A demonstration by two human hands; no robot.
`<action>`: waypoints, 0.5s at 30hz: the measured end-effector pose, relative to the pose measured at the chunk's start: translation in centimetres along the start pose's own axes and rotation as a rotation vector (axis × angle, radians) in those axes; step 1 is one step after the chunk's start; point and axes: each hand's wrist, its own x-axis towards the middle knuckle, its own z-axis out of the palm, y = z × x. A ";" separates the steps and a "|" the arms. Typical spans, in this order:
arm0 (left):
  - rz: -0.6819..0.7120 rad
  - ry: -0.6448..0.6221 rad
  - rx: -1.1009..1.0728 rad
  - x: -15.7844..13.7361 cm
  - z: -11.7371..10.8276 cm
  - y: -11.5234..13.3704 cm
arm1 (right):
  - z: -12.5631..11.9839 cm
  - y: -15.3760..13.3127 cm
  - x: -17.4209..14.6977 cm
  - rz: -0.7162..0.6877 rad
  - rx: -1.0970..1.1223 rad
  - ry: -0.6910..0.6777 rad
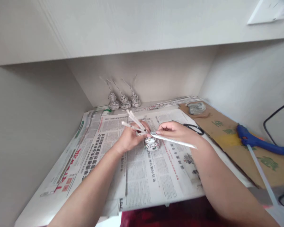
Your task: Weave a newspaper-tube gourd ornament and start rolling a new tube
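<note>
A small round body woven from rolled newspaper strips, a woven paper gourd point(152, 144), stands on the newspaper in front of me. My left hand point(133, 135) is closed around its upper part, with several paper strips point(134, 119) sticking up and to the left past the fingers. At the top of the weave my right hand point(172, 130) pinches a rolled paper strip point(175, 140), whose free end points right under the wrist. The fingertips of both hands nearly meet above the woven body and hide part of its top.
Newspaper sheets point(142, 186) cover the tabletop. Three finished-looking paper gourds point(125, 102) stand at the back left, beside long paper rolls point(165, 103). Black-handled scissors point(194, 128) lie behind my right hand. A blue glue gun point(262, 142) rests on cardboard point(223, 135) at the right. A shelf overhangs the back.
</note>
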 end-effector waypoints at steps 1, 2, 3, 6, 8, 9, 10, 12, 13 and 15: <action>-0.002 -0.003 -0.030 0.0 0.1 0.2 | 0.0 -0.1 0.0 -0.005 0.032 0.016; -0.012 0.003 -0.045 0.0 0.2 0.4 | 0.0 -0.3 0.0 -0.007 0.074 0.030; -0.022 0.010 -0.038 -0.1 0.3 0.7 | 0.1 -0.4 0.1 -0.004 0.122 0.043; -0.041 0.050 0.069 -0.2 0.6 1.4 | 0.7 -0.4 0.4 -0.023 0.271 0.070; -0.049 0.081 0.145 -0.3 0.8 1.9 | 1.2 -0.2 0.7 -0.059 0.347 0.077; -0.062 0.098 0.175 -0.4 0.9 2.2 | 1.4 -0.1 0.8 -0.076 0.378 0.078; -0.083 0.118 0.197 -0.5 1.0 2.4 | 1.5 0.0 0.9 -0.081 0.407 0.074; -0.130 0.168 0.223 -0.6 1.4 2.8 | 1.7 0.3 1.0 -0.070 0.468 0.053; -0.144 0.194 0.228 -0.7 1.6 2.9 | 1.8 0.4 1.1 -0.065 0.498 0.040; -0.144 0.237 0.216 -0.8 1.9 3.1 | 2.1 0.4 1.2 -0.056 0.550 0.029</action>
